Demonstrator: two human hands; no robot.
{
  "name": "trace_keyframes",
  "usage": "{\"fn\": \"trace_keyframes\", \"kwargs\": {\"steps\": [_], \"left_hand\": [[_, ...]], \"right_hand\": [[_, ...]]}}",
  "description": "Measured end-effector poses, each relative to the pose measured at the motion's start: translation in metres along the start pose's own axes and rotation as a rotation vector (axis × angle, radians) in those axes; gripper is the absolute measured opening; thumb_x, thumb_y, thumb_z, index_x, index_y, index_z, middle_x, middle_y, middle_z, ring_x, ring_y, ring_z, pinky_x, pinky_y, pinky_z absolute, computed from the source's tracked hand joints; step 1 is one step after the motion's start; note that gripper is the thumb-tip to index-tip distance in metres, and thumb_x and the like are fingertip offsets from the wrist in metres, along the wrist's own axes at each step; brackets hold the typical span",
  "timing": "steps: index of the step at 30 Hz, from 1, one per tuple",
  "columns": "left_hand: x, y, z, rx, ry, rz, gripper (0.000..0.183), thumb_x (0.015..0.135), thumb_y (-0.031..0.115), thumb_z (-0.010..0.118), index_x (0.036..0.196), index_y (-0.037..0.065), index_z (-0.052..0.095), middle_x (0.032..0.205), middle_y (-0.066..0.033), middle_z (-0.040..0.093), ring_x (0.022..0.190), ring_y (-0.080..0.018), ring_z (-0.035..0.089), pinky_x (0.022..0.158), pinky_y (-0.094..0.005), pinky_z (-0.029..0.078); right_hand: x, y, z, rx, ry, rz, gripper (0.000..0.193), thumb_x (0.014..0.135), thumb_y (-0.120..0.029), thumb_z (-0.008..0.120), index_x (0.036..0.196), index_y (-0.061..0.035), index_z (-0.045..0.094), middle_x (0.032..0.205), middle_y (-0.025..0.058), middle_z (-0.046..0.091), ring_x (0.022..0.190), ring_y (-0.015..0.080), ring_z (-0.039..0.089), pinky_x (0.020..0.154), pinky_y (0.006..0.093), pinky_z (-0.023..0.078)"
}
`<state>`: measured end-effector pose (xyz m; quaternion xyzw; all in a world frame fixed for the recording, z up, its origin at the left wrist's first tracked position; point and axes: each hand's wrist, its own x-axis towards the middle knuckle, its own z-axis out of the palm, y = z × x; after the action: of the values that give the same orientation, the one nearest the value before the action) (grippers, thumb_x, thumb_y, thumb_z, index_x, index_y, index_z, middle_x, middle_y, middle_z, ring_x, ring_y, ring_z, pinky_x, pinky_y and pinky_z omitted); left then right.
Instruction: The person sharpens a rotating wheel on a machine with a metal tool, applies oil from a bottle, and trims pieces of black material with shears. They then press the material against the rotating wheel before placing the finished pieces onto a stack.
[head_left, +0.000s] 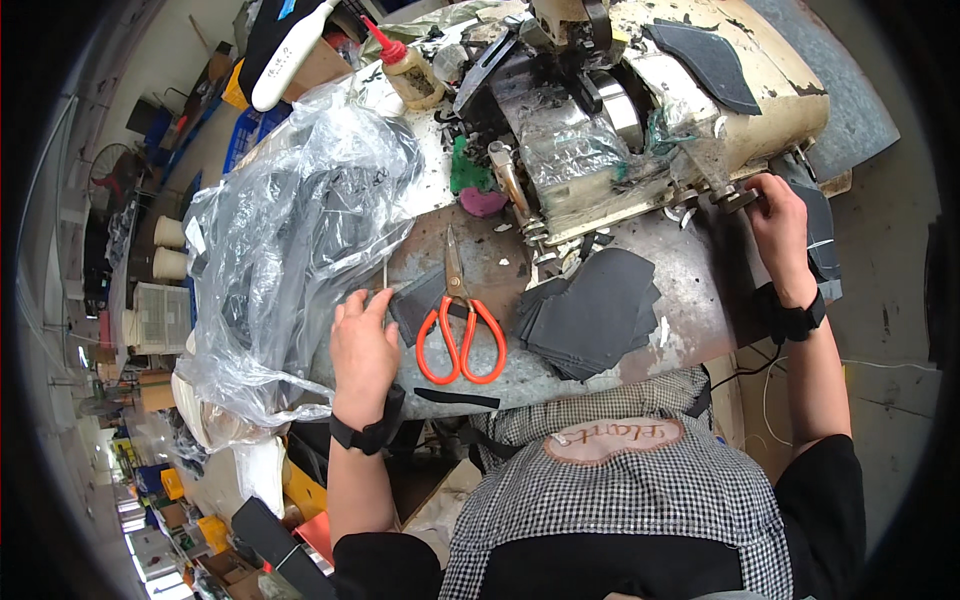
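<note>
Stitched lettering runs across the oval patch on my checked apron, and the long white object at upper left carries faint handwriting.

My right grip is narrow, its fingers closed at a round metal knob on the near side of the cream machine. My left grip is loosely wide, palm down; its fingertips are beside a flat dark grey piece and near the crumpled clear plastic bag. From this angle I cannot tell whether they touch either one.

The worktop is worn metal, its front edge curving just ahead of my apron. A black strip lies along that edge. The orange-handled scissors point away from me, between my left grip and a fanned stack of dark grey pieces. The stack's near corner sits close to the front edge. The broadest open stretch of metal is right of the stack, toward my right forearm; a smaller patch lies above the scissors, between the bag and the machine.
</note>
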<state>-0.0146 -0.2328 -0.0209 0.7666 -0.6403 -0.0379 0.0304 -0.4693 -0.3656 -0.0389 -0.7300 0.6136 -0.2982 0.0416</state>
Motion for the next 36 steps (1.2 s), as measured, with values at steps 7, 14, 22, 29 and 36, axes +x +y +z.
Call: {"fn": "trace_keyframes", "kwargs": {"steps": [7, 14, 22, 29, 36], "left_hand": [[0.019, 0.002, -0.004, -0.214, -0.036, 0.271, 0.047, 0.069, 0.005, 0.076, 0.113, 0.003, 0.06, 0.108, -0.0144, 0.056, 0.103, -0.0328, 0.053, 0.087, -0.0403, 0.046], [0.029, -0.008, 0.002, -0.244, -0.163, 0.173, 0.045, 0.065, 0.006, 0.08, 0.103, 0.001, 0.057, 0.097, -0.0134, 0.056, 0.095, -0.0309, 0.055, 0.081, -0.0384, 0.046], [0.03, -0.013, -0.003, -0.223, -0.097, 0.165, 0.029, 0.07, 0.012, 0.078, 0.093, 0.001, 0.064, 0.089, -0.0138, 0.063, 0.088, -0.0329, 0.06, 0.077, -0.0369, 0.048], [0.012, -0.004, -0.041, -1.016, -0.05, -0.146, 0.014, 0.095, 0.011, 0.055, 0.102, -0.001, 0.059, 0.084, -0.0017, 0.068, 0.073, -0.0057, 0.064, 0.062, -0.0221, 0.053], [-0.004, 0.027, -0.044, -1.353, -0.075, -0.106, 0.018, 0.097, 0.008, 0.051, 0.112, -0.002, 0.053, 0.091, -0.0062, 0.066, 0.08, -0.0102, 0.065, 0.069, -0.0281, 0.057]], "right_hand": [[-0.004, -0.023, 0.016, 0.188, -0.198, 0.06, 0.037, 0.08, -0.024, 0.074, 0.1, 0.0019, 0.058, 0.083, 0.0152, 0.061, 0.072, 0.029, 0.058, 0.067, 0.0369, 0.048], [-0.005, 0.009, 0.011, -0.145, -0.008, -0.108, 0.022, 0.075, -0.003, 0.066, 0.094, 0.0005, 0.057, 0.086, 0.0149, 0.061, 0.08, 0.0328, 0.062, 0.069, 0.0404, 0.048], [-0.004, -0.028, 0.009, 0.147, -0.201, 0.163, 0.033, 0.084, -0.026, 0.07, 0.092, 0.0029, 0.058, 0.075, 0.0158, 0.059, 0.067, 0.0278, 0.058, 0.063, 0.0353, 0.047], [-0.008, 0.003, 0.006, -0.175, -0.087, 0.011, 0.027, 0.07, -0.007, 0.068, 0.095, -0.0018, 0.058, 0.089, 0.0148, 0.061, 0.088, 0.037, 0.06, 0.073, 0.0423, 0.048], [-0.009, -0.02, 0.013, 0.288, -0.001, 0.163, 0.028, 0.089, -0.025, 0.065, 0.096, 0.0021, 0.065, 0.079, 0.0156, 0.065, 0.068, 0.0232, 0.062, 0.064, 0.0323, 0.048]]}}
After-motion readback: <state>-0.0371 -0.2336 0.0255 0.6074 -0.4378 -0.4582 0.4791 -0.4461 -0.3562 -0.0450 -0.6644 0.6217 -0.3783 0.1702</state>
